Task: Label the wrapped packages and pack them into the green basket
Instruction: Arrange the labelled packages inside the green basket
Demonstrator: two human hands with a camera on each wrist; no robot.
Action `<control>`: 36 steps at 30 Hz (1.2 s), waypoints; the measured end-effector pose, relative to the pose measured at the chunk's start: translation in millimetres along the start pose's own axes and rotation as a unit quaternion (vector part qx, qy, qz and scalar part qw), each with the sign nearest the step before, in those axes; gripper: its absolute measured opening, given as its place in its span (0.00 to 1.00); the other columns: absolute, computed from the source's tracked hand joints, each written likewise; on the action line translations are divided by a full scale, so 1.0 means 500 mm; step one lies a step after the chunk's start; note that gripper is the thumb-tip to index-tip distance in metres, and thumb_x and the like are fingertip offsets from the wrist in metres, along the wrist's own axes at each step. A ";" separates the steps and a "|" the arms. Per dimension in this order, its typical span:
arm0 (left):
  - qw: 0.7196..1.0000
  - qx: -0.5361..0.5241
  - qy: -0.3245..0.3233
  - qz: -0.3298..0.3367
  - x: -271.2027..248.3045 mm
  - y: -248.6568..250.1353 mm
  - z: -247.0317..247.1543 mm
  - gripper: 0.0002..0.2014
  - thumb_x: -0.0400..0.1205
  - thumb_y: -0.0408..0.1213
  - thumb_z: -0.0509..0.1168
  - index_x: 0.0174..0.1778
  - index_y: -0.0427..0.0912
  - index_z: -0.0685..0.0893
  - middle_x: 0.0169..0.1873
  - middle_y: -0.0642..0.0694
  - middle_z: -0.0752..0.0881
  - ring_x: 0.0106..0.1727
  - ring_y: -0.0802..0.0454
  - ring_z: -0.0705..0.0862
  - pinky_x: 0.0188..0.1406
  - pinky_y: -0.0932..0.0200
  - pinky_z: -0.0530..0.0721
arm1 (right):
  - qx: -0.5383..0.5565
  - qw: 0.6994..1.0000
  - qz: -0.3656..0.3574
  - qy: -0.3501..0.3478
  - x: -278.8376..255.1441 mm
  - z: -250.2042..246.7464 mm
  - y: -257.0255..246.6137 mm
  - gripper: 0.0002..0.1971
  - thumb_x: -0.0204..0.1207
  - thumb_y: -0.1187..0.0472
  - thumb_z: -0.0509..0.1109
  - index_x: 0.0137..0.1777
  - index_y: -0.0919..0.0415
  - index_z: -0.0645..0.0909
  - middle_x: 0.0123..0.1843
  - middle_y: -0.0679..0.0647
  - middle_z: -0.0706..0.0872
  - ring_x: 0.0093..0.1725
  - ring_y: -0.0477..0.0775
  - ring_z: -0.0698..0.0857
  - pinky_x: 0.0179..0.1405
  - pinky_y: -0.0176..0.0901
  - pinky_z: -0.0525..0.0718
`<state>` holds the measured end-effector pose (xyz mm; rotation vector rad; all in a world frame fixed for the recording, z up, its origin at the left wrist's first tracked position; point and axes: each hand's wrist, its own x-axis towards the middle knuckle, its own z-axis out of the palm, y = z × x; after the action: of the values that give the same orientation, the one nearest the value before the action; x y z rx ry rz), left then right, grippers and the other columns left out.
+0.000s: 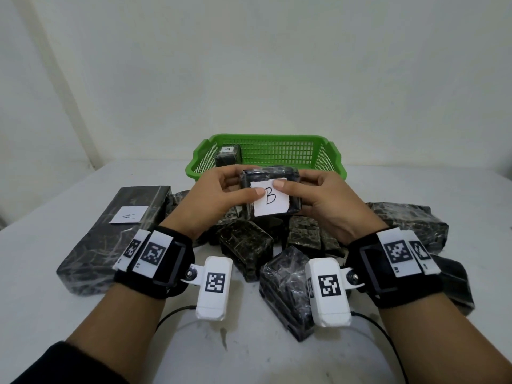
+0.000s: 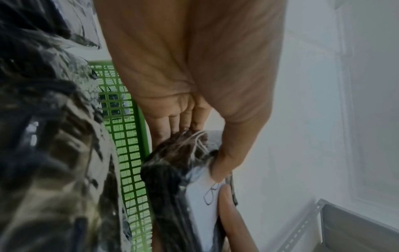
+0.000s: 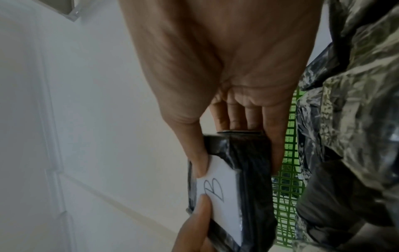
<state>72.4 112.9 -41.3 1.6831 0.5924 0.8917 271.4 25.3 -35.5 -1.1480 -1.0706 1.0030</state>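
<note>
Held up at centre frame, above the pile and just in front of the green basket (image 1: 266, 153): a small wrapped package (image 1: 270, 194) with a white label marked B (image 1: 271, 200) on its upper face. Left hand (image 1: 219, 195) curled round the left end, thumb pressed on the label's left edge; right hand (image 1: 318, 198) curled round the right end, thumb down on the label's top edge. Likely gripped from both sides so that the thumbs can press the paper flat against the slippery wrap. Lifted clear of the counter (image 1: 41, 286), probably for a firm press and a short carry to the basket behind.

Already in the basket, upper left corner: one small labelled package (image 1: 227, 155), tucked against the wall, perhaps to leave room. At left of frame, a long package (image 1: 110, 239) with an A label (image 1: 128, 215), lying flat on the counter. At lower centre and right, unlabelled packages (image 1: 246, 245) heaped within easy reach.
</note>
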 end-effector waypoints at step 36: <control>0.994 -0.078 -0.068 -0.012 -0.011 0.014 -0.005 0.42 0.68 0.52 0.82 0.75 0.34 0.80 0.71 0.38 0.86 0.74 0.42 0.84 0.74 0.50 0.82 | 0.052 0.998 -0.020 -0.028 0.000 0.015 0.001 0.30 0.63 0.57 0.85 0.65 0.70 0.87 0.62 0.62 0.94 0.66 0.60 0.91 0.76 0.55 0.83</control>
<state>66.5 108.1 -35.6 1.5772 0.4380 0.7779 263.8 26.6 -35.2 -1.0156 -1.0689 1.0517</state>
